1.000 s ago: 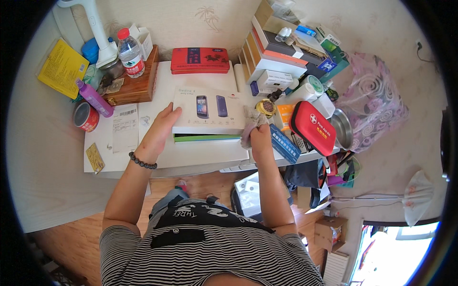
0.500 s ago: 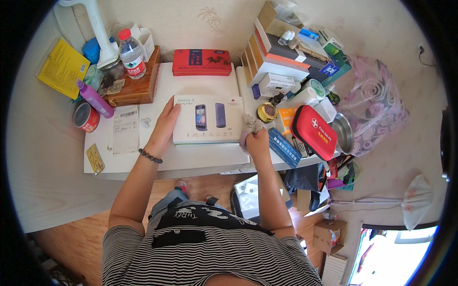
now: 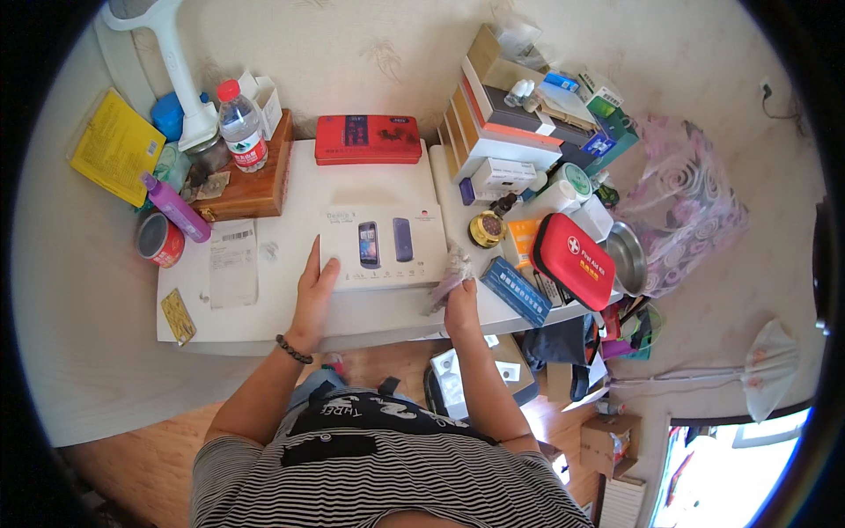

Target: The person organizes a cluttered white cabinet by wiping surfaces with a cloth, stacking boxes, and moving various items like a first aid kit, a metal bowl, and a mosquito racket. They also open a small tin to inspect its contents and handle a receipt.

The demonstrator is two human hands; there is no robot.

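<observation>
Carton (image 3: 387, 242): one, white rectangular cardboard, on white desk (image 3: 378, 187).
Left hand (image 3: 314, 295): at carton's left edge, fingers straight, thumb spread.
Right hand (image 3: 461, 308): at carton's right corner, gripping one crumpled greyish cloth (image 3: 452, 275).

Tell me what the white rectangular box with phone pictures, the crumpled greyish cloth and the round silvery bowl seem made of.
The white rectangular box: probably smooth cardboard, from its straight edges and printed face.
The crumpled greyish cloth: likely soft, matt fabric, given its loose folds; the fibre is unclear.
The round silvery bowl: apparently polished metal, given its bright sheen.
</observation>
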